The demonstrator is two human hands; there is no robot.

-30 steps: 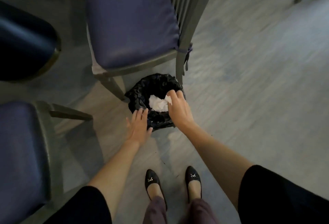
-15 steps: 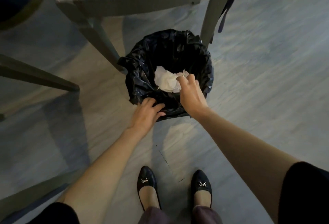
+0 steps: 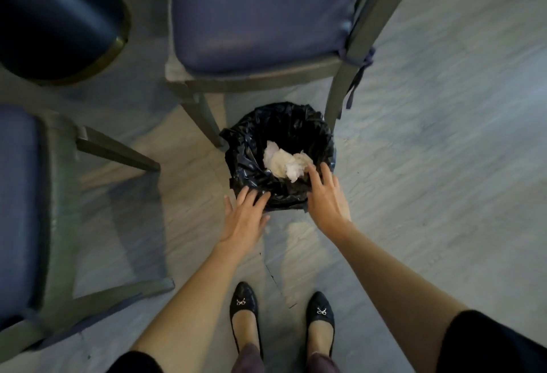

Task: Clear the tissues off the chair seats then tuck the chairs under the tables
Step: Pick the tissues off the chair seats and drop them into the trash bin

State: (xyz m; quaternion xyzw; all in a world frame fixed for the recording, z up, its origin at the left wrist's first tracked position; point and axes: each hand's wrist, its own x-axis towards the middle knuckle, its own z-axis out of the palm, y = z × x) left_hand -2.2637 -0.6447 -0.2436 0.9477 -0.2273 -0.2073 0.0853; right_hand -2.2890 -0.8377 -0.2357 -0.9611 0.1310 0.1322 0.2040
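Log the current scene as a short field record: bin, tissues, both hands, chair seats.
bin: small bin lined with a crinkled black plastic bag, on the floor by the front legs of the middle chair
tissues: crumpled white tissues lying inside the bag
left hand: left hand open, fingers spread on the bag's near rim
right hand: right hand open, empty, fingertips at the rim beside the tissues
chair seats: purple cushioned seat bare; purple seat at left edge bare where visible

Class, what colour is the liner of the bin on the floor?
Black and glossy; the bin liner shows best in the head view.
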